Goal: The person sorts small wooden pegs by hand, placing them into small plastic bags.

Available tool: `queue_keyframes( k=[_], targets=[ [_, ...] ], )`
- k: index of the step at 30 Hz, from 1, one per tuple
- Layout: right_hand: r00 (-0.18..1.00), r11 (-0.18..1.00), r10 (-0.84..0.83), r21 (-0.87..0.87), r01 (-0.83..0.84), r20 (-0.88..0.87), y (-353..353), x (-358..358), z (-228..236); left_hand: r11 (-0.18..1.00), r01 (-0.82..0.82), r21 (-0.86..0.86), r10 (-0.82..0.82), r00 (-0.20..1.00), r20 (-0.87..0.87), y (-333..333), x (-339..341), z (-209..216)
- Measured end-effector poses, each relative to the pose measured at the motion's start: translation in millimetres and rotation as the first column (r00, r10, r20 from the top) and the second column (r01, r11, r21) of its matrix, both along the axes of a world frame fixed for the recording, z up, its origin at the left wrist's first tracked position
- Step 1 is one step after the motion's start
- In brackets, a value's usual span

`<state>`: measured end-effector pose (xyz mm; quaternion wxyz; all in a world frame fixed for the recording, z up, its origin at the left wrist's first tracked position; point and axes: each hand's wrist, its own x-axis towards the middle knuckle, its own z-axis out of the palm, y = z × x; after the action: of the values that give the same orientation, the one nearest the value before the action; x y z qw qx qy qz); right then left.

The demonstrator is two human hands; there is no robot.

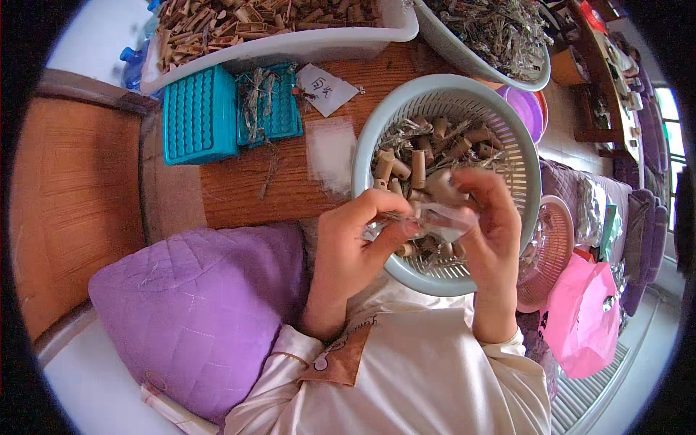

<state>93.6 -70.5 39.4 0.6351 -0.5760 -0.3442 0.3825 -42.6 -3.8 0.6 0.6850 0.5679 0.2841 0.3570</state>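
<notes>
Above a grey-green plastic basket [366, 138], my left hand [348, 239] is closed, thumb and forefinger pinching a piece of clear, crinkled plastic [444, 217] that looks like a small bag. My right hand [493, 232] is blurred by motion; its curled fingers and thumb meet the other end of the plastic. Beneath both hands the basket holds short tan tube pieces [418, 168], some with a hole in the side, mixed with tangled silvery strands [395, 134]. Whatever lies inside the plastic is too blurred to make out.
On the wooden table [239, 192] are teal plastic trays [199, 116], a paper note [325, 88] and thin clear bags [330, 154]. A white tub [290, 47] of tan pieces and another basket [500, 72] stand behind. A purple cushion [203, 312] sits left, a pink bag [583, 315] right.
</notes>
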Motion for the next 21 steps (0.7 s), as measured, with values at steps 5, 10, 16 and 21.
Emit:
queue_keyframes(
  k=[5, 10, 16, 21],
  targets=[
    [0.991, 0.955, 0.124, -0.275, -0.106, 0.046, -4.3, 0.2, 15.3, 0.962, -0.057, 0.266, 0.120, 0.967, -0.225, 0.4, -0.5, 5.7],
    [0.982, 0.979, 0.100, -0.190, -0.068, 0.163, -5.8, 6.0, 5.8, 0.984, -0.085, 0.154, 0.112, 0.978, -0.176, -1.7, 2.4, 4.8],
    [0.642, 0.911, -0.404, 0.221, 0.349, 0.652, -11.6, 33.5, 6.7, 0.997, -0.076, 0.012, 0.077, 0.985, -0.152, 4.8, -5.1, -2.4],
    [0.614, 0.951, -0.284, 0.298, 0.082, 0.737, -10.1, 25.3, 27.7, 0.996, 0.008, 0.088, 0.011, 0.975, -0.221, 8.0, -10.0, 3.9]
  ],
)
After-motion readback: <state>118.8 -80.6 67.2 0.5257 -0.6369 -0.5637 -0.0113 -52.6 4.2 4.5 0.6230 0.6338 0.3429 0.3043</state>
